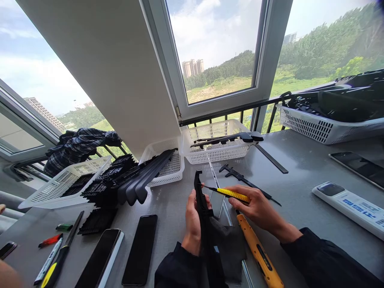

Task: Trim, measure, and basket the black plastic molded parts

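My left hand (193, 224) is wrapped round a long black plastic part (204, 212), which stands tilted with its hooked end up and its lower end towards me. In my right hand (258, 210) is a slim tool with a yellow ribbed handle (234, 195) and a thin dark tip. The tip touches or nearly touches the plastic part near its upper end; I cannot tell which. Under my hands lie a dark cloth-like piece (229, 248) and an orange tool with a black switch (259, 254). A black caliper (246, 182) rests beyond my right hand.
White baskets (192, 154) with black parts stand along the window, one (318, 128) far right. Long black parts (136, 180) are heaped left. Phones (140, 250), a file (64, 250), a marker (49, 260) and a white device (349, 208) lie around. Another person's arm (9, 276) shows lower left.
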Action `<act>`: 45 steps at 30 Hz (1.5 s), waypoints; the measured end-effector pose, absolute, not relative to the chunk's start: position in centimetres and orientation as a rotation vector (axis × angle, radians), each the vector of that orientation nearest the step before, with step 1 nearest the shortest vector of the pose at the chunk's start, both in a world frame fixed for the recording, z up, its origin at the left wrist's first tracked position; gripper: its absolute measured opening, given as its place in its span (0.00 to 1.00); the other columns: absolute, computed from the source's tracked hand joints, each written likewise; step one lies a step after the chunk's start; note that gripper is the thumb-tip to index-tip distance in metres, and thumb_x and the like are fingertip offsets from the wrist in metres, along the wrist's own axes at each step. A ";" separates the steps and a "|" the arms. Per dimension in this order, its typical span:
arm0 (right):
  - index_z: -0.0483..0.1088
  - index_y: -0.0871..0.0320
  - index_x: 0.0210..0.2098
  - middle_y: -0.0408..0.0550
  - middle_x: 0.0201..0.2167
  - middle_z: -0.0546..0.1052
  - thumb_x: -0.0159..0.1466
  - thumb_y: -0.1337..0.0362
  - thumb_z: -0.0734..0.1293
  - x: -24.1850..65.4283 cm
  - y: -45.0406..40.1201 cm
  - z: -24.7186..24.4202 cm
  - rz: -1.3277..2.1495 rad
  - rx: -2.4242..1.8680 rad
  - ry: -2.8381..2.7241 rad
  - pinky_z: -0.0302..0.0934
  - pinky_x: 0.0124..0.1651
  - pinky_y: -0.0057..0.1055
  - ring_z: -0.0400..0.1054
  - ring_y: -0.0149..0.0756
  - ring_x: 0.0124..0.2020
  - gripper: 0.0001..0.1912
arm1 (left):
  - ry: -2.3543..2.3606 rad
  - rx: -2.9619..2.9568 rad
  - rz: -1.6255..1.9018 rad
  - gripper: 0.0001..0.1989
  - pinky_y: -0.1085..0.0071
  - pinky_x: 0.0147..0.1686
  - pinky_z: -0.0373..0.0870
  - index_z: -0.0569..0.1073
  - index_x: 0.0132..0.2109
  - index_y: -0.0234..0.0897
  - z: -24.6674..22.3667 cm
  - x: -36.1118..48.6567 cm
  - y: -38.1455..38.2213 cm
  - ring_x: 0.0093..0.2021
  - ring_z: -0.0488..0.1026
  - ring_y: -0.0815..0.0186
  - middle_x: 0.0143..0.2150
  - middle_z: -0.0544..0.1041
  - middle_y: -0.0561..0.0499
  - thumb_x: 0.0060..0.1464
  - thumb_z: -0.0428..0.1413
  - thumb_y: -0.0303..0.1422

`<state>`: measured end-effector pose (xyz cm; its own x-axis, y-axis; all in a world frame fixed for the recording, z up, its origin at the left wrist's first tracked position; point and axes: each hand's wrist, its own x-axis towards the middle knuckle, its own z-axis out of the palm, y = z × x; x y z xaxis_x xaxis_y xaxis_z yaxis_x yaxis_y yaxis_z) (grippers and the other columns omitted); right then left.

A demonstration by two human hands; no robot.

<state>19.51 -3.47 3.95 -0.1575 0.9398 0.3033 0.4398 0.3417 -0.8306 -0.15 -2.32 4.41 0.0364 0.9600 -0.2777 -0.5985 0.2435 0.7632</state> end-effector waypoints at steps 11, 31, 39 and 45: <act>0.79 0.57 0.31 0.45 0.25 0.77 0.72 0.45 0.63 19.9 -3.5 4.0 0.830 -1.299 -1.729 0.57 0.31 0.30 0.67 0.34 0.27 0.25 | 0.860 0.492 1.219 0.31 0.77 0.24 0.60 0.78 0.52 0.35 4.7 -0.2 -2.4 0.23 0.63 0.73 0.26 0.70 0.57 0.48 0.69 0.52; 0.72 0.58 0.23 0.41 0.20 0.66 0.69 0.42 0.66 21.4 -2.9 3.0 0.826 -1.345 -1.790 0.47 0.29 0.31 0.56 0.30 0.24 0.29 | 0.848 0.488 1.226 0.29 0.77 0.22 0.60 0.77 0.51 0.35 4.1 -0.3 -2.2 0.23 0.64 0.72 0.25 0.71 0.57 0.49 0.68 0.51; 0.71 0.58 0.23 0.41 0.20 0.67 0.70 0.42 0.65 21.7 -2.8 2.6 0.785 -1.368 -1.790 0.48 0.28 0.30 0.56 0.30 0.24 0.30 | 0.843 0.470 1.210 0.30 0.77 0.21 0.59 0.77 0.51 0.36 4.1 -0.2 -2.2 0.22 0.61 0.73 0.25 0.70 0.57 0.48 0.68 0.52; 0.70 0.58 0.21 0.42 0.19 0.67 0.69 0.41 0.65 21.5 -3.1 3.0 0.716 -1.400 -1.759 0.49 0.27 0.30 0.57 0.30 0.23 0.30 | 0.880 0.460 1.212 0.29 0.77 0.22 0.59 0.77 0.51 0.35 4.6 -0.2 -2.4 0.22 0.61 0.73 0.26 0.70 0.57 0.48 0.69 0.51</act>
<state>21.47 -3.08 3.04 -0.1070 0.9701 0.2178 0.5424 0.2405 -0.8050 -0.22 -2.41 4.57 0.0895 0.9378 -0.3354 -0.6095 0.3179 0.7263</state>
